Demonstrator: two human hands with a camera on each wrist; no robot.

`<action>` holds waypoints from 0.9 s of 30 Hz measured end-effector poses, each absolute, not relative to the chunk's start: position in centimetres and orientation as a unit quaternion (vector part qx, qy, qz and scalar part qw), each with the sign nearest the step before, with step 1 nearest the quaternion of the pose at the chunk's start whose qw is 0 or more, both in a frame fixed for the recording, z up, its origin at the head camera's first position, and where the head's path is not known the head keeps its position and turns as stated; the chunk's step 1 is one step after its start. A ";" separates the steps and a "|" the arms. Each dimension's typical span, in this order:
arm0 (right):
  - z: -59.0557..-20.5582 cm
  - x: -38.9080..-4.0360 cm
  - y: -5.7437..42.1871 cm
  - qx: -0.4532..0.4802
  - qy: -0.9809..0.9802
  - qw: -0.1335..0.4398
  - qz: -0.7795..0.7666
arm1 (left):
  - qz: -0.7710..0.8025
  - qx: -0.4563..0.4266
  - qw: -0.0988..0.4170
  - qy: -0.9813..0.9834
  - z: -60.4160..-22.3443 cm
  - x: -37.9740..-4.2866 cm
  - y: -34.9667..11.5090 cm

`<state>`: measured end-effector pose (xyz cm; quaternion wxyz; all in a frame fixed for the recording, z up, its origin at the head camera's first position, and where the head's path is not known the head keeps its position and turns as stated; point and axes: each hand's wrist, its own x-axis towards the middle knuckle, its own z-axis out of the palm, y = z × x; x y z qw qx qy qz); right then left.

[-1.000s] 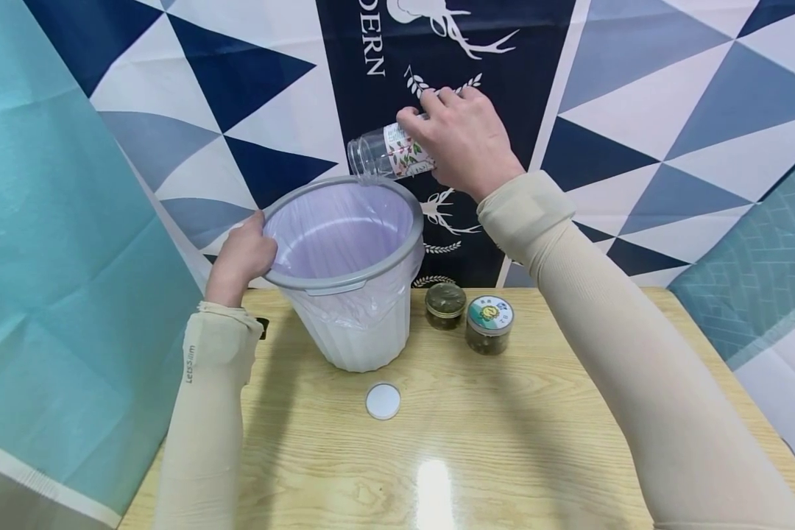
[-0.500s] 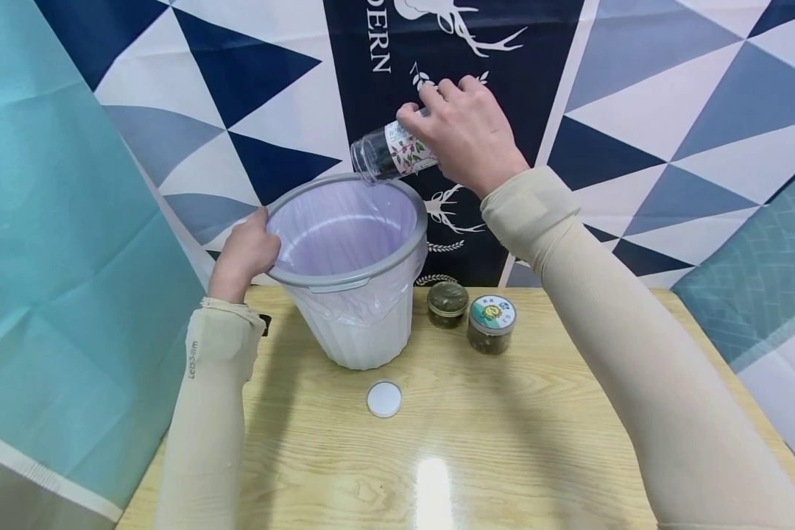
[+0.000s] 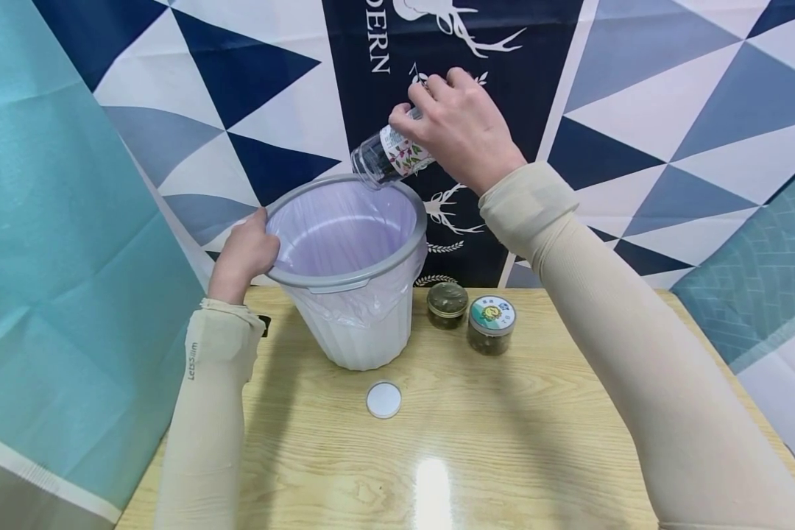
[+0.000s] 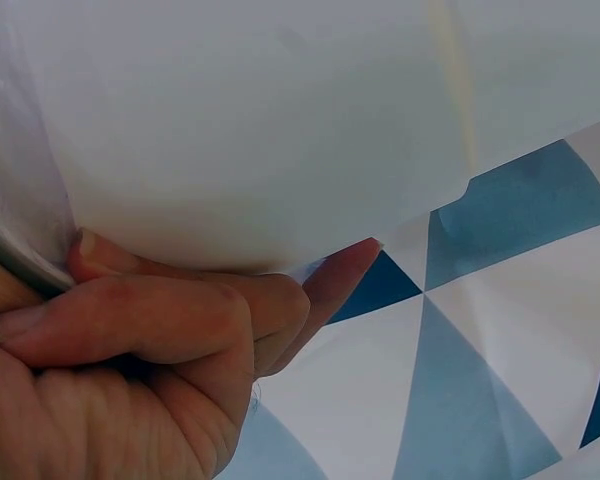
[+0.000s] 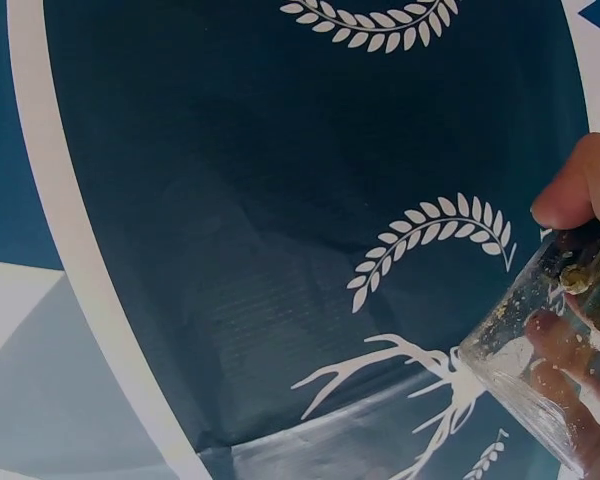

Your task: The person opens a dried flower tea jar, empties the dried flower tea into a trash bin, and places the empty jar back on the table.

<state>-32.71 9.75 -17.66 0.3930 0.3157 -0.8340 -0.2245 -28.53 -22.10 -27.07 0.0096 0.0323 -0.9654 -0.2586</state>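
Note:
My left hand (image 3: 244,252) grips the grey rim of a white trash can (image 3: 364,338) lined with a clear plastic bag (image 3: 347,246). In the left wrist view, fingers (image 4: 190,315) lie curled under the rim against the can's outer wall. My right hand (image 3: 462,134) holds a clear jar (image 3: 404,152) with a floral label, tilted mouth-down to the left at the can's back rim. The jar's mouth is uncovered. In the right wrist view, bits of residue and a few darker pieces show inside the jar's base (image 5: 540,360).
A white round lid (image 3: 383,399) lies on the wooden table (image 3: 503,456) before the can. Two small closed jars stand right of it: one with a dark lid (image 3: 447,298), one with a green-and-white lid (image 3: 492,316). Patterned cloth (image 3: 649,140) hangs behind.
The right hand has tipped the jar more steeply, its mouth now pointing further down toward the can. The left hand keeps its hold on the rim.

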 end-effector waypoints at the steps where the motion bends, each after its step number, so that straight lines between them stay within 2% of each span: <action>1: -17.6 -32.7 9.7 0.313 -0.834 0.391 -0.231 | -0.260 0.032 0.010 -0.965 -27.1 -28.5 -22.1; 6: -17.5 -32.5 9.9 0.311 -0.832 0.385 -0.252 | -0.262 0.030 0.006 -0.965 -27.2 -28.5 -22.3; 18: -17.4 -32.8 10.0 0.337 -0.803 0.421 -0.254 | -0.259 0.025 0.012 -0.965 -27.1 -28.4 -22.3; 27: -17.3 -32.6 9.9 0.329 -0.800 0.419 -0.275 | -0.268 0.031 0.004 -0.963 -27.2 -28.5 -22.3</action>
